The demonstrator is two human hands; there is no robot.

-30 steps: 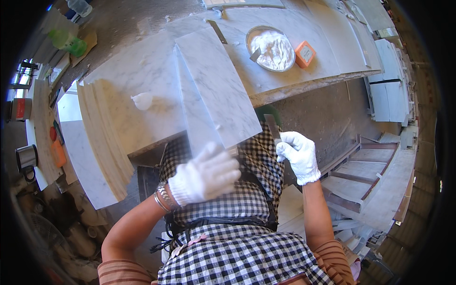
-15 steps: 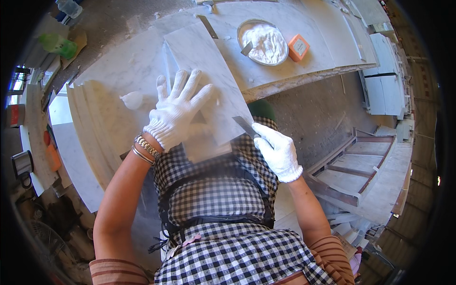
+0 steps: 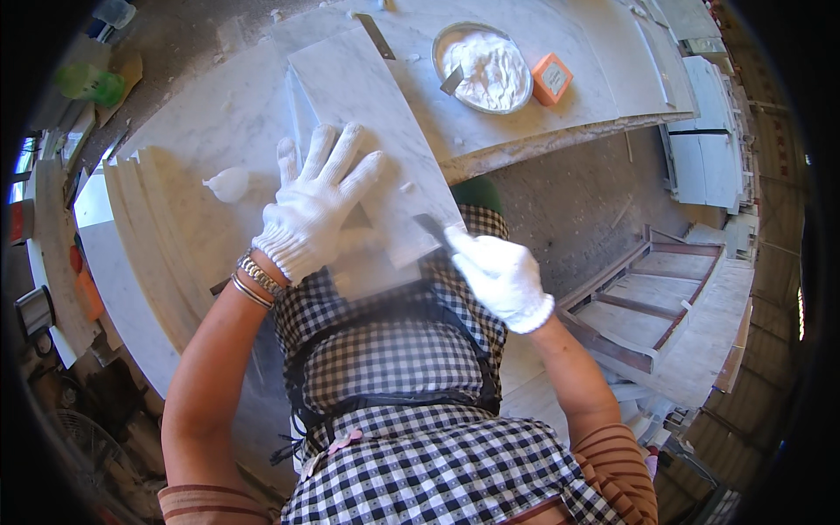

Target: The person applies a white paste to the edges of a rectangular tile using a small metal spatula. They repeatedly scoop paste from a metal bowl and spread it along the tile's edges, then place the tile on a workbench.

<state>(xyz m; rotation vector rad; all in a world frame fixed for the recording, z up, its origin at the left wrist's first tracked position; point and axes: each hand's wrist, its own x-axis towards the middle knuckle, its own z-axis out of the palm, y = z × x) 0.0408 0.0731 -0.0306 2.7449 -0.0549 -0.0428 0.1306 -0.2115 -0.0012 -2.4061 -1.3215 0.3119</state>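
Note:
My left hand (image 3: pixel 319 194), in a white knit glove, lies flat with spread fingers on a pale grey-veined stone slab (image 3: pixel 385 114). My right hand (image 3: pixel 500 276), gloved the same way, is closed on a flat metal scraper (image 3: pixel 430 228), its blade over the slab's right edge close to me. A small white crumb (image 3: pixel 406 187) rests on the slab between the two. Beyond the slab, a metal bowl (image 3: pixel 437 54) holds white paste (image 3: pixel 492 74), with a small metal blade (image 3: pixel 451 80) at its left side. An orange box (image 3: pixel 552 79) stands beside the bowl.
Another flat metal blade (image 3: pixel 374 37) lies at the slab's far end. A crumpled white lump (image 3: pixel 227 185) sits left of my left hand. Stacked stone strips (image 3: pixel 144 227) line the left side. A framed rack (image 3: pixel 652 302) stands on the right; a green bottle (image 3: pixel 90 84) is far left.
My right hand has turned over and shifted slightly left, bringing the scraper's blade inward over the slab edge. My left hand stays pressed on the slab; the whole view has shifted slightly.

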